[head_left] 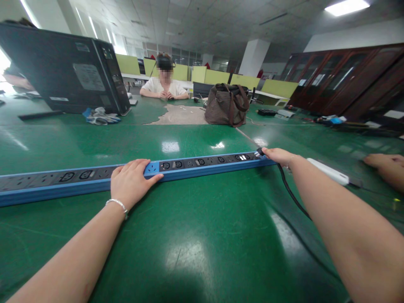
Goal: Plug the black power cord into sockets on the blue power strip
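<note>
Left hand (131, 180) spread loosely over the long blue power strip (202, 164), right hand (279, 155) pinching a black plug (260, 151) at its far right end, the strip lay across the green table (195, 210), sockets upward.

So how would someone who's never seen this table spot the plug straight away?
Find the long blue socket strip lying across the green table, and follow it rightward. Near that end, the right hand holds a small black plug. Unlike the black outlets set into the strip, it has metal prongs sticking out.
</note>
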